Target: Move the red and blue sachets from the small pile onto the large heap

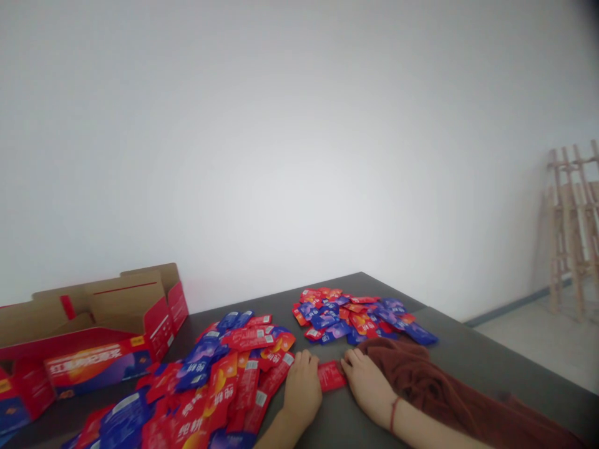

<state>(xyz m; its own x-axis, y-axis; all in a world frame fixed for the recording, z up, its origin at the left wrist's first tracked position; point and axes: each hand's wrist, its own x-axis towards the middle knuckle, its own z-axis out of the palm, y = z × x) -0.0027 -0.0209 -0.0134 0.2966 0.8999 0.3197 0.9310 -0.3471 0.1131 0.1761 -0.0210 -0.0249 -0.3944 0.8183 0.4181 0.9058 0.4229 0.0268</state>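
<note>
A red packet (332,376) lies on the dark table between my two hands. My left hand (303,386) is at its left end, fingers curled and closed on it, beside a large pile of red and blue packets (219,386). At the packet's right end, my right hand (369,383) has its fingers bent together on the edge. A red cord circles my right wrist. Just right of that hand lies a crumpled brown cloth (435,380). Farther back sits a smaller pile of red and blue packets (346,315).
Open red cardboard boxes (159,324) with brown insides stand at the left. The dark table (496,362) meets a pale wall at the back. A wooden rack (573,218) stands on the floor beyond the table, at the far right.
</note>
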